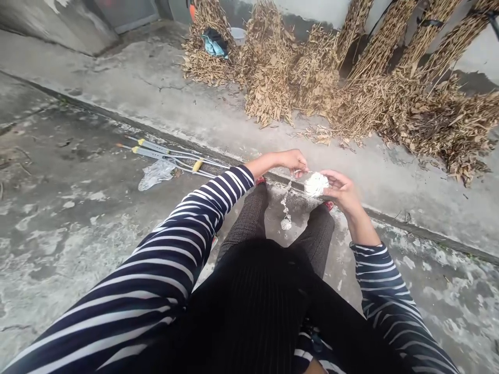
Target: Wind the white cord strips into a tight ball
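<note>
My right hand (341,189) is closed around the edge of a white, roundish ball (316,184), with the thumb below and the fingers above and behind. Its surface looks layered or wound, like cord or folded strip; I cannot tell which. Just left of it my left hand (294,162) pinches a thin white string (311,172) that reaches to the ball. Below the left hand hangs a knobbly white strand (285,203), ending in a smaller white clump (286,224) between my legs. How the strand joins the string is too small to make out.
A pair of grey crutches (171,154) with yellow pads lies to the left, beside a clear plastic bag (156,174). A low concrete step edge (424,234) runs past my feet. Dry stalk bundles (268,62) lean along the wall, with a blue and black cloth (214,44) on one.
</note>
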{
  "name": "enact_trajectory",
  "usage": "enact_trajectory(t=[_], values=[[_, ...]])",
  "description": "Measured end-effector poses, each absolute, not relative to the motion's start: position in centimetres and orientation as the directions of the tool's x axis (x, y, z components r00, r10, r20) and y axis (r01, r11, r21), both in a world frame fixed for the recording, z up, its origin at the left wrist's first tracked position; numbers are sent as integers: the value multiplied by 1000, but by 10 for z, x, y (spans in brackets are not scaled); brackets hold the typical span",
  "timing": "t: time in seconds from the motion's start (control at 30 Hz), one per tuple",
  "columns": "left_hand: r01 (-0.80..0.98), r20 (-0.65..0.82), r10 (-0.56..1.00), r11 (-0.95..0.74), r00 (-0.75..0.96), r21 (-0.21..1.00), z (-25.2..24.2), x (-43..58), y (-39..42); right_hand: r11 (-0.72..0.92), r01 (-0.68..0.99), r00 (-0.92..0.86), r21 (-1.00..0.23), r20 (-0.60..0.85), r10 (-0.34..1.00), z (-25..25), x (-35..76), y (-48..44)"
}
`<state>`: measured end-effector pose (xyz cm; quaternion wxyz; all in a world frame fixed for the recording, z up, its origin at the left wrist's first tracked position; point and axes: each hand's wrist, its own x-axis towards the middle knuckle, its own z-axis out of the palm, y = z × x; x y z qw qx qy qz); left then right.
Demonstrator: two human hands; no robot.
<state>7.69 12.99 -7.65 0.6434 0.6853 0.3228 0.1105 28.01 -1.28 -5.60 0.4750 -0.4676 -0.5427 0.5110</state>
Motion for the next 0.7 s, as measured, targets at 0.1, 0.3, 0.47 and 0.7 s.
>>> enact_trajectory(t=[0.1, 0.3, 0.47, 0.7], values=[[175, -191, 529, 81, 827, 981, -86, 80, 116, 21, -15, -8, -1000, 21, 1000, -42, 283, -9], [-4, -113, 559, 204, 821, 979, -97, 93, 93, 109, -37, 112, -993, 104, 988, 17, 297, 5], [-36, -153, 618, 282, 772, 959, -128, 96, 81, 202, -62, 226, -978, 183, 957, 82, 318, 16], [239, -369, 648, 284, 666, 929, -182, 81, 63, 457, 113, 262, -882, 470, 843, 158, 369, 1]])
